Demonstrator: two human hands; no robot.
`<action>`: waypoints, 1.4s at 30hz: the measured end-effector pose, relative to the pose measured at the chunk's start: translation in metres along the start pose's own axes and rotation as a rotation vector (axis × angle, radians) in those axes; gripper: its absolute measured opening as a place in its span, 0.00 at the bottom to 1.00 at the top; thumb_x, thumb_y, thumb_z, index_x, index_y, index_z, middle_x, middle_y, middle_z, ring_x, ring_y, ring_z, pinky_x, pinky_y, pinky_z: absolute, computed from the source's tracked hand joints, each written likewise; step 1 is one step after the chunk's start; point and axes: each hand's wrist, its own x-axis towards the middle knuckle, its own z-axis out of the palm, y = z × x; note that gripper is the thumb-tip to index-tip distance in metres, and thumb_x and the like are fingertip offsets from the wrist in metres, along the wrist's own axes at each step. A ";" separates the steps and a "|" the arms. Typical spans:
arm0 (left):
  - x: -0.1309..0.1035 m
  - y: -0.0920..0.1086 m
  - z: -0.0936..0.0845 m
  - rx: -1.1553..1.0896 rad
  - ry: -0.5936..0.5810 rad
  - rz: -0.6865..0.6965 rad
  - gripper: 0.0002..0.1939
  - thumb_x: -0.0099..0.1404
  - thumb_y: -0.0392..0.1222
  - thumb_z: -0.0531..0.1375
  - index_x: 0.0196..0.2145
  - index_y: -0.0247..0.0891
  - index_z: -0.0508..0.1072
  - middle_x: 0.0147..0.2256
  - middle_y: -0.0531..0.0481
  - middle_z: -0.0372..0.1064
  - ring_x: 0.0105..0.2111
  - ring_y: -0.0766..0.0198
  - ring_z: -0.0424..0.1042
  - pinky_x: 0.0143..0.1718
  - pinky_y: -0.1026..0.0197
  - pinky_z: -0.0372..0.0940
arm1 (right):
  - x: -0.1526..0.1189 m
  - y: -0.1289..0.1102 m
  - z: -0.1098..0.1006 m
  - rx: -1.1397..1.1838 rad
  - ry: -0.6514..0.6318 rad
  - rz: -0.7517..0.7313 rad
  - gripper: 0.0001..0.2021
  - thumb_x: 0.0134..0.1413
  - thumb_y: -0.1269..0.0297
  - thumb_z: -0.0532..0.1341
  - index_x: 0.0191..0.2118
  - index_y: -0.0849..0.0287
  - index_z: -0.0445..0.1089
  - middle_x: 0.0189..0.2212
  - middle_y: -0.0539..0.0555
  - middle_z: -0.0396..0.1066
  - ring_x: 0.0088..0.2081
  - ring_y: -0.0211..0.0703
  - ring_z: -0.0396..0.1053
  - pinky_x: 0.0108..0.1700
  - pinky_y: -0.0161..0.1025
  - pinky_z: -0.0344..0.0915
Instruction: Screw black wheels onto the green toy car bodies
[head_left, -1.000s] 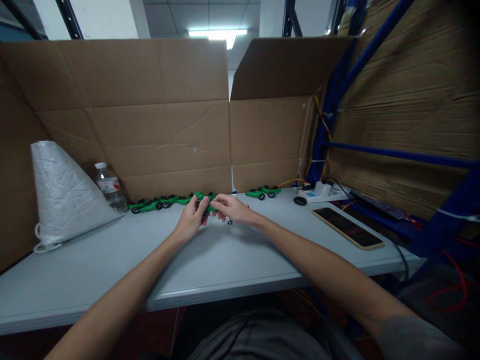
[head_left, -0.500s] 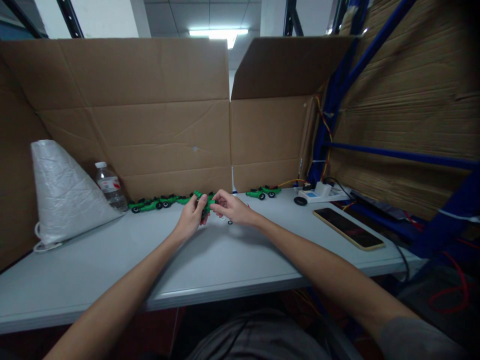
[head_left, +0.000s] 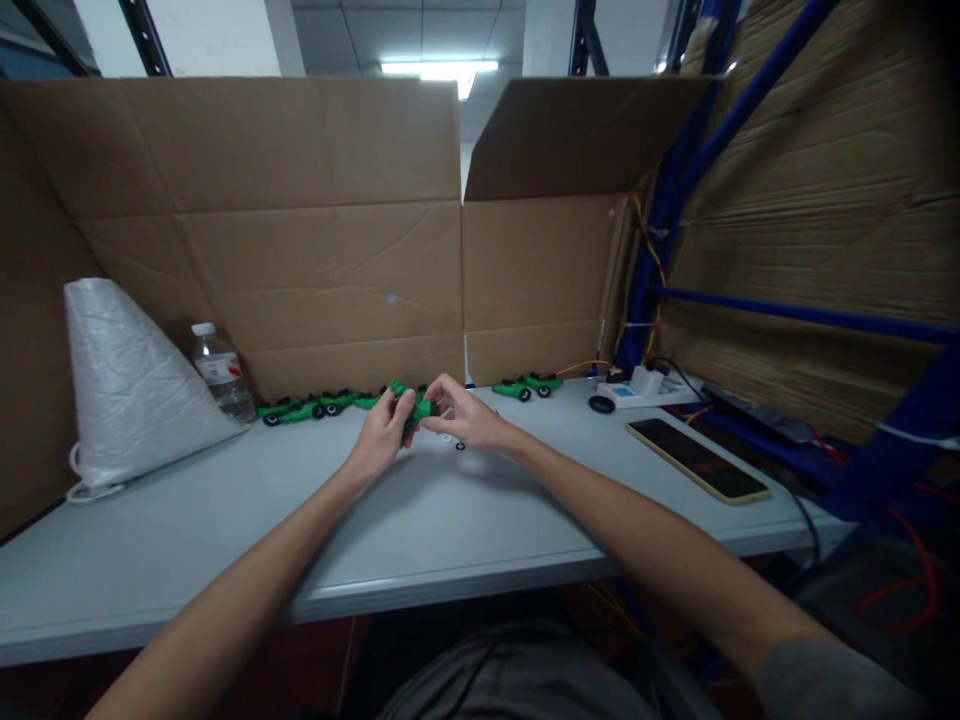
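Note:
My left hand [head_left: 384, 430] is closed around a green toy car [head_left: 421, 409], held just above the table, its fingers hiding much of it. At the car's right end, the bent thumb and fingers of my right hand [head_left: 466, 415] pinch its edge. Whether a small part sits between those fingertips cannot be made out. Below my right hand, a small black ring [head_left: 460, 446] lies on the table beside a small whitish piece [head_left: 447, 438]. More green toy cars [head_left: 296, 411] stand in a row behind my left hand, and others [head_left: 525, 387] are at the back right.
On the white table [head_left: 375, 540], a silvery bag [head_left: 139, 390] and a water bottle [head_left: 221, 375] stand at left. A phone [head_left: 697, 458], a power strip [head_left: 649, 387] and a black round object [head_left: 601, 403] lie at right. Cardboard [head_left: 322, 270] walls the back; a blue frame [head_left: 652, 270] rises at right.
My right fingers have shifted slightly at the car's right end, and more of its green end shows now. My left hand keeps its hold in nearly the same place.

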 end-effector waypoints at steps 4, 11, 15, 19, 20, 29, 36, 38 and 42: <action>0.001 -0.002 0.000 0.000 -0.016 -0.002 0.23 0.74 0.64 0.54 0.36 0.40 0.63 0.20 0.58 0.64 0.17 0.69 0.63 0.20 0.66 0.57 | 0.001 0.002 0.003 0.050 -0.038 0.120 0.21 0.61 0.44 0.65 0.44 0.56 0.62 0.33 0.50 0.73 0.28 0.38 0.71 0.27 0.35 0.69; 0.001 0.000 0.001 -0.061 -0.009 -0.010 0.24 0.72 0.66 0.55 0.37 0.40 0.63 0.22 0.57 0.66 0.17 0.69 0.63 0.19 0.67 0.58 | 0.002 0.004 0.003 0.102 -0.003 0.045 0.25 0.54 0.45 0.71 0.45 0.55 0.62 0.33 0.48 0.72 0.29 0.37 0.70 0.25 0.32 0.68; 0.001 0.004 0.001 -0.065 -0.007 0.002 0.24 0.72 0.65 0.55 0.36 0.40 0.63 0.21 0.58 0.64 0.16 0.70 0.62 0.18 0.67 0.57 | 0.002 0.003 0.003 0.085 -0.053 0.135 0.23 0.60 0.40 0.64 0.42 0.57 0.64 0.31 0.50 0.73 0.25 0.37 0.69 0.21 0.33 0.66; 0.000 0.004 0.001 -0.055 -0.008 0.004 0.24 0.73 0.65 0.54 0.37 0.40 0.63 0.21 0.58 0.65 0.17 0.69 0.63 0.19 0.67 0.57 | 0.001 0.002 0.003 0.061 -0.074 0.121 0.21 0.63 0.41 0.61 0.38 0.57 0.64 0.27 0.49 0.71 0.24 0.36 0.67 0.22 0.33 0.65; 0.000 0.005 0.001 -0.053 -0.005 0.006 0.24 0.73 0.65 0.54 0.37 0.40 0.63 0.21 0.57 0.65 0.17 0.69 0.63 0.19 0.67 0.58 | 0.001 0.001 0.004 0.056 -0.044 0.077 0.21 0.61 0.43 0.65 0.40 0.57 0.64 0.28 0.48 0.70 0.25 0.36 0.68 0.24 0.33 0.67; -0.001 0.005 0.001 -0.027 -0.013 0.004 0.23 0.74 0.64 0.53 0.36 0.41 0.63 0.20 0.58 0.64 0.17 0.69 0.63 0.20 0.67 0.58 | 0.000 0.001 0.006 0.074 -0.036 0.091 0.21 0.65 0.41 0.59 0.41 0.57 0.64 0.28 0.49 0.70 0.25 0.36 0.67 0.24 0.34 0.67; 0.000 0.006 -0.001 -0.070 0.018 0.023 0.23 0.73 0.65 0.54 0.37 0.40 0.63 0.22 0.57 0.65 0.17 0.70 0.63 0.19 0.67 0.58 | -0.001 0.002 0.007 0.038 0.030 0.015 0.23 0.61 0.44 0.66 0.51 0.54 0.62 0.35 0.48 0.71 0.29 0.36 0.69 0.23 0.31 0.66; 0.000 0.006 -0.001 -0.078 0.011 0.012 0.24 0.73 0.65 0.55 0.36 0.40 0.63 0.22 0.57 0.65 0.17 0.70 0.63 0.19 0.67 0.58 | -0.001 0.000 0.007 0.025 -0.008 0.078 0.20 0.66 0.43 0.60 0.45 0.56 0.63 0.30 0.48 0.70 0.24 0.35 0.66 0.20 0.31 0.60; 0.000 0.006 -0.001 -0.095 0.010 -0.002 0.25 0.71 0.66 0.56 0.37 0.40 0.64 0.22 0.57 0.66 0.17 0.70 0.63 0.19 0.67 0.58 | -0.002 -0.004 0.006 0.022 -0.012 0.030 0.19 0.62 0.46 0.65 0.45 0.55 0.64 0.33 0.49 0.71 0.29 0.37 0.68 0.25 0.32 0.67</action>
